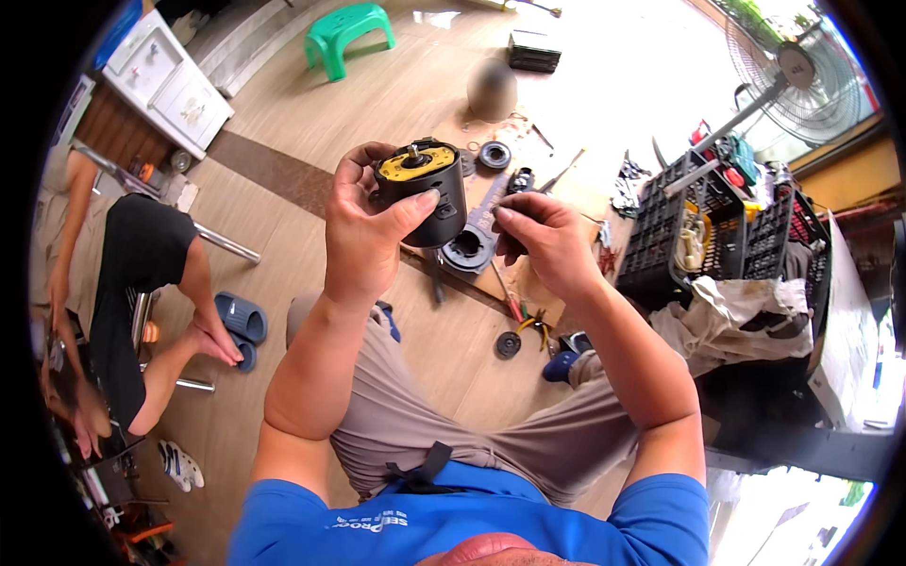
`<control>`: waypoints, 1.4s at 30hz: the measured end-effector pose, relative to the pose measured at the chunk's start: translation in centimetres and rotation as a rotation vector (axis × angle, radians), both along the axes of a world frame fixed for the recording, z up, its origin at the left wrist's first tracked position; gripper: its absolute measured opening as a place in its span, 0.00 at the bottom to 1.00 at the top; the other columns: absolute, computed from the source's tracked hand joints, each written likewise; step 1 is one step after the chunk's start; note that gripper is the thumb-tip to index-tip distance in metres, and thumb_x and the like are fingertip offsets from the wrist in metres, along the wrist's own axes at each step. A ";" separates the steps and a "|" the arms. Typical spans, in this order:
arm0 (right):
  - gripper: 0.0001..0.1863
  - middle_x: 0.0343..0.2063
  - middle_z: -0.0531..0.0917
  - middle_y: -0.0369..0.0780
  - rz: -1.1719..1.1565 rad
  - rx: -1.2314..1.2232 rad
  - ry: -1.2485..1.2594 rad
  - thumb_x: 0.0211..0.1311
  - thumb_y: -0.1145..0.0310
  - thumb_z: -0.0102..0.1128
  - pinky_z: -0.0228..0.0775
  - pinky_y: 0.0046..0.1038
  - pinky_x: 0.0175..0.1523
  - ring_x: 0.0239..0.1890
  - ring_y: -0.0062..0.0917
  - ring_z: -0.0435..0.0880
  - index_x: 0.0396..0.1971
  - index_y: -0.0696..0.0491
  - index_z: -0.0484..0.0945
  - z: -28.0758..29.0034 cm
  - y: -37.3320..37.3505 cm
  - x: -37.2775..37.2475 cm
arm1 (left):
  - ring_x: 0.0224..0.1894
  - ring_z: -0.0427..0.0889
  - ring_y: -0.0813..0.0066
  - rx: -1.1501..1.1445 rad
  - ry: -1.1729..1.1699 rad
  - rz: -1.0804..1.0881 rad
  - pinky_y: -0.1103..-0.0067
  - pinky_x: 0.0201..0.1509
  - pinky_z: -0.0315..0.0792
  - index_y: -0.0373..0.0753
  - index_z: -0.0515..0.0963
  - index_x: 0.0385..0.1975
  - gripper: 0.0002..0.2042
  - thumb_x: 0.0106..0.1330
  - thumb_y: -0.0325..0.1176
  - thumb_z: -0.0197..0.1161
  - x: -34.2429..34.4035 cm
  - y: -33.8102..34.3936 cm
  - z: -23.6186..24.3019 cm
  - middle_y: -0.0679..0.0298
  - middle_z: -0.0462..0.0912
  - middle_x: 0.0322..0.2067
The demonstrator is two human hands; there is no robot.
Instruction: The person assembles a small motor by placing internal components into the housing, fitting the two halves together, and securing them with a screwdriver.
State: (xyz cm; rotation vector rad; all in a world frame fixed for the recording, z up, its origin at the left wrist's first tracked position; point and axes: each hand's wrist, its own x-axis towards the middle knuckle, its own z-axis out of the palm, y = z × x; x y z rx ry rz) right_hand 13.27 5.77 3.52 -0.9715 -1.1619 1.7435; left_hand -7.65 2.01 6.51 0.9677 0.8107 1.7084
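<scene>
My left hand [361,231] is wrapped round a black cylindrical motor [441,212], thumb across its side. A yellow end plate [416,162] with a short metal shaft faces up on it. To the right, apart from the motor, my right hand [545,231] is pinched closed. Something small and dark seems to sit at its fingertips, too small to name. Below the hands, on a brown board [578,179], lie a grey housing with a round end [469,247] and a black ring-shaped part [494,155]. Yellow-handled pliers [538,325] and a black disc [508,345] lie nearer me.
Black plastic crates [651,226] filled with parts stand on the right, a cloth [731,316] beside them and a fan [796,66] behind. Far off are a green stool [344,28] and a black box [534,55]. Another person [142,259] sits at left near blue slippers [242,316].
</scene>
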 end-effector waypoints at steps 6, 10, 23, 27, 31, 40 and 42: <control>0.06 0.27 0.83 0.36 -0.149 0.224 0.204 0.70 0.75 0.58 0.73 0.19 0.32 0.26 0.16 0.79 0.41 0.61 0.80 2.7 -3.8 2.8 | 0.51 0.80 0.71 -0.005 -0.018 -0.183 0.75 0.56 0.79 0.32 0.65 0.54 0.26 0.57 0.18 0.70 4.4 0.2 -0.5 0.56 0.77 0.47; 0.05 0.27 0.82 0.35 -0.096 0.284 0.255 0.69 0.77 0.59 0.73 0.18 0.33 0.28 0.15 0.79 0.41 0.60 0.80 2.9 -3.1 3.1 | 0.51 0.80 0.73 -0.020 0.043 -0.221 0.75 0.56 0.78 0.31 0.65 0.55 0.27 0.58 0.18 0.70 5.5 0.2 -1.3 0.57 0.77 0.48; 0.06 0.32 0.83 0.36 -0.105 0.336 0.137 0.68 0.82 0.57 0.78 0.21 0.39 0.31 0.17 0.81 0.42 0.61 0.80 2.0 -2.9 4.1 | 0.47 0.81 0.76 -0.108 0.106 -0.241 0.79 0.51 0.79 0.33 0.66 0.54 0.27 0.58 0.22 0.72 6.1 0.8 -1.5 0.58 0.79 0.44; 0.06 0.32 0.83 0.36 -0.129 0.325 0.133 0.68 0.81 0.57 0.78 0.21 0.39 0.31 0.18 0.82 0.42 0.62 0.80 2.0 -2.9 4.0 | 0.46 0.81 0.76 -0.128 0.071 -0.243 0.80 0.51 0.79 0.33 0.66 0.53 0.26 0.57 0.22 0.73 6.4 0.8 -1.2 0.58 0.79 0.45; 0.07 0.31 0.84 0.38 -0.146 0.247 0.152 0.69 0.78 0.57 0.77 0.21 0.38 0.30 0.19 0.82 0.43 0.63 0.80 1.9 -2.7 4.0 | 0.46 0.81 0.76 -0.125 0.093 -0.207 0.80 0.51 0.80 0.34 0.66 0.53 0.26 0.56 0.22 0.73 6.4 0.8 -1.3 0.58 0.79 0.44; 0.08 0.29 0.84 0.38 -0.137 0.094 0.193 0.69 0.75 0.60 0.76 0.21 0.33 0.28 0.18 0.82 0.42 0.63 0.80 2.2 -3.1 3.6 | 0.50 0.79 0.75 0.035 0.211 -0.071 0.80 0.55 0.77 0.33 0.66 0.53 0.28 0.55 0.19 0.74 6.8 0.6 -1.3 0.59 0.77 0.46; 0.07 0.30 0.84 0.37 -0.146 0.151 0.148 0.68 0.75 0.60 0.75 0.21 0.33 0.28 0.17 0.82 0.41 0.63 0.80 1.9 -3.3 3.6 | 0.51 0.79 0.74 0.020 0.172 -0.110 0.79 0.56 0.78 0.33 0.65 0.54 0.28 0.55 0.18 0.73 6.9 0.5 -1.1 0.58 0.76 0.47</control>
